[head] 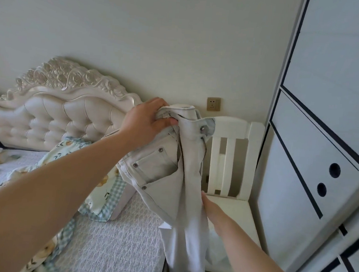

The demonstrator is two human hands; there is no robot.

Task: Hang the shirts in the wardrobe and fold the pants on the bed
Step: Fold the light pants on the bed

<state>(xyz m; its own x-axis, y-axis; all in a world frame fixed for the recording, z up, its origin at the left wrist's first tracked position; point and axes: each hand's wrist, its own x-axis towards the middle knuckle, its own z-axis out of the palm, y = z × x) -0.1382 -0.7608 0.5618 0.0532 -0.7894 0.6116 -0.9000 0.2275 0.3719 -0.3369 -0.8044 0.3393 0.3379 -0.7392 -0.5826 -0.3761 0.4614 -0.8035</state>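
Observation:
Pale, washed-out jeans [168, 178] hang in the air between the bed and a white chair. My left hand [147, 122] grips their bunched waistband at the top, above the bed's right edge. My right hand [213, 211] reaches in lower down and lies against the hanging leg fabric; its fingertips are hidden behind the cloth, so its hold cannot be made out. The bed [118, 244] with its grey textured cover lies below and to the left. The wardrobe [315, 146], white with black trim, stands on the right with its doors closed.
A white slatted chair [232, 161] stands between bed and wardrobe, with some white cloth [216, 250] at its seat's front. A floral and checked quilt [99, 185] lies near the cream tufted headboard [54, 108]. A wall socket [213, 104] sits above the chair.

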